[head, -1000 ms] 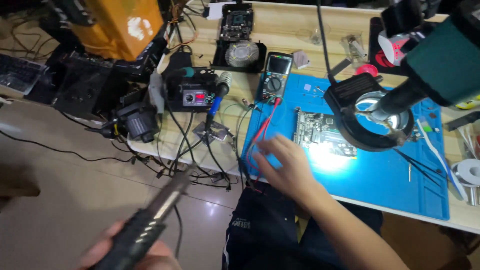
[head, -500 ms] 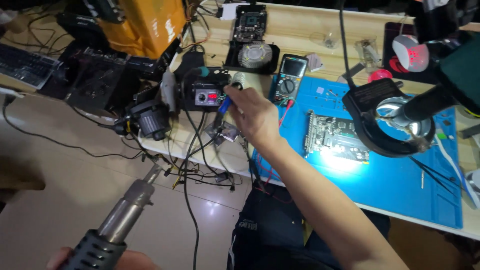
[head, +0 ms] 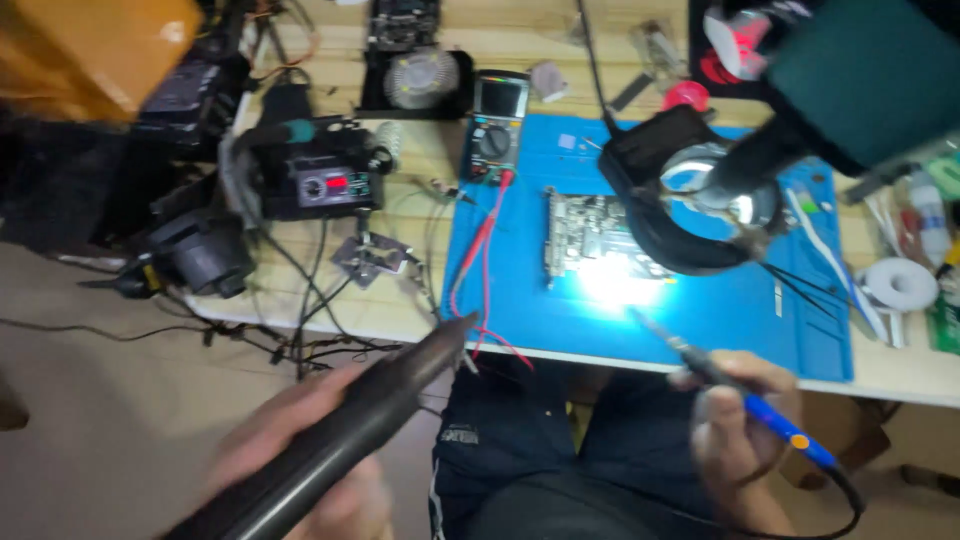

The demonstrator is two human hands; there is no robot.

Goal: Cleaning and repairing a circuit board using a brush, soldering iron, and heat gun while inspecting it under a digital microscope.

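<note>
**Two tools held short of the board**

Two hands each grip a tool at the near edge of the bench. The left hand (head: 300, 460), blurred, is wrapped around the dark barrel of a hot-air gun (head: 360, 425), whose nozzle points up and right, its tip just over the near edge of the blue mat (head: 800, 310). The right hand (head: 740, 430) is closed in a pen-like grasp on a soldering iron (head: 735, 395) with a blue grip; its thin tip slants up and left toward a bright patch of lamp light. The circuit board (head: 590, 235) lies flat on the mat, directly under the ring magnifier (head: 700, 210), apart from both tool tips. Red probe leads (head: 485, 260) run from the multimeter (head: 497, 125) across the left of the mat. The control station (head: 320, 180) with its red display stands on the table (head: 420, 300), left of the mat.

Judged from this arrangement, good handling means bracing both wrists on the table edge before either tip nears the board, keeping the nozzle clear of the red leads and of the magnifier's plastic rim, and holding it off the board, not touching. The iron's cord, trailing past the right wrist, should hang free so that it cannot tug the tip sideways.
</note>
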